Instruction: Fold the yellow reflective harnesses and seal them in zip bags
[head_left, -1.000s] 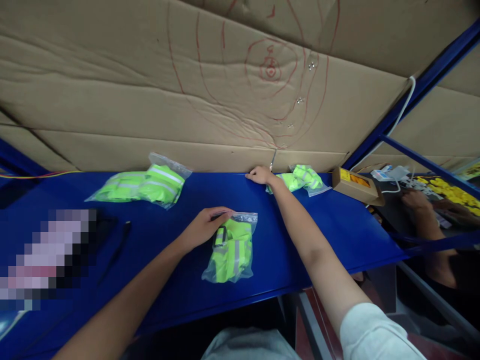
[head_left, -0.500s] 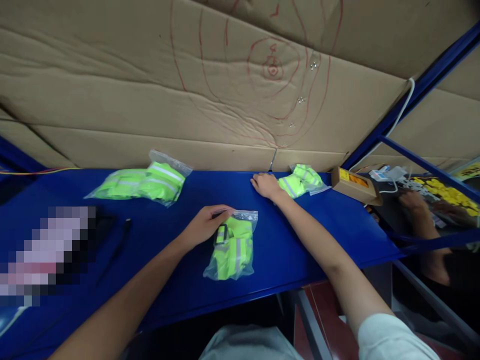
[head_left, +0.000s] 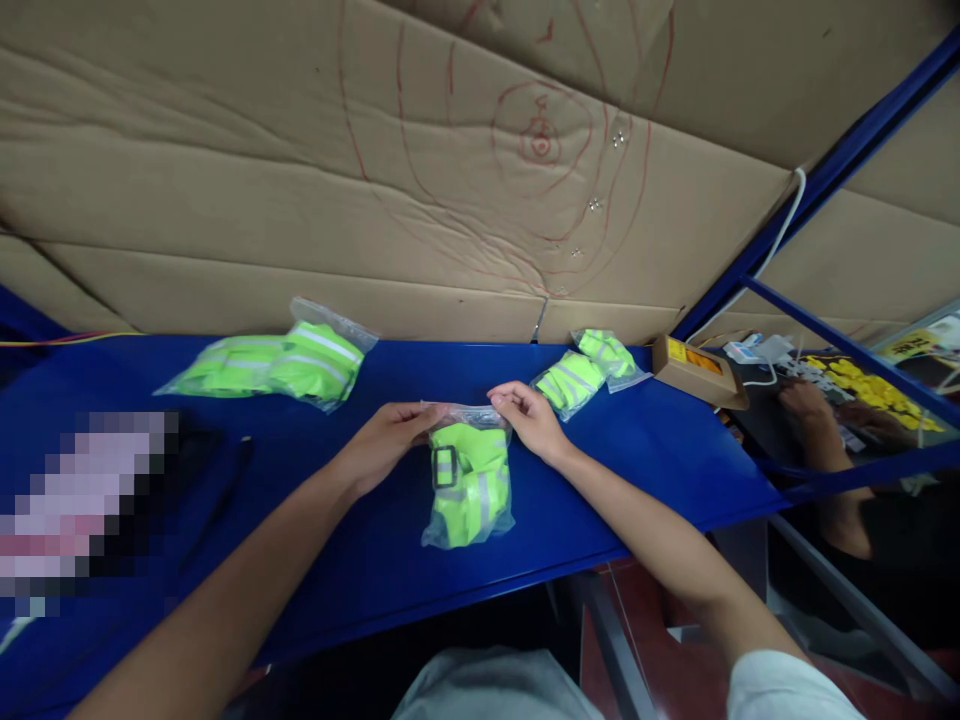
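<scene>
A clear zip bag [head_left: 471,485] holds a folded neon-yellow reflective strap with grey stripes and a black buckle [head_left: 445,467]. My left hand [head_left: 394,435] pinches the bag's top left corner. At the top right corner my right hand [head_left: 529,415] grips the zip edge between thumb and fingers. The bag hangs toward me, over the front part of the blue table [head_left: 360,560]. Just beyond my right hand lie more bagged neon straps [head_left: 574,380], one overlapping another. Further left, near the cardboard wall, two similar bags [head_left: 319,362] overlap.
An open cardboard box [head_left: 697,372] stands at the table's right end, beside a blue metal frame [head_left: 825,370]. A blurred, pixelated item [head_left: 82,490] and a black cable [head_left: 232,470] lie at left. Beyond the frame, another person's arm [head_left: 825,450] reaches among yellow pieces [head_left: 870,385].
My right hand has come back from the bags at the rear right to the zip bag's top right corner. My left hand still holds the other corner.
</scene>
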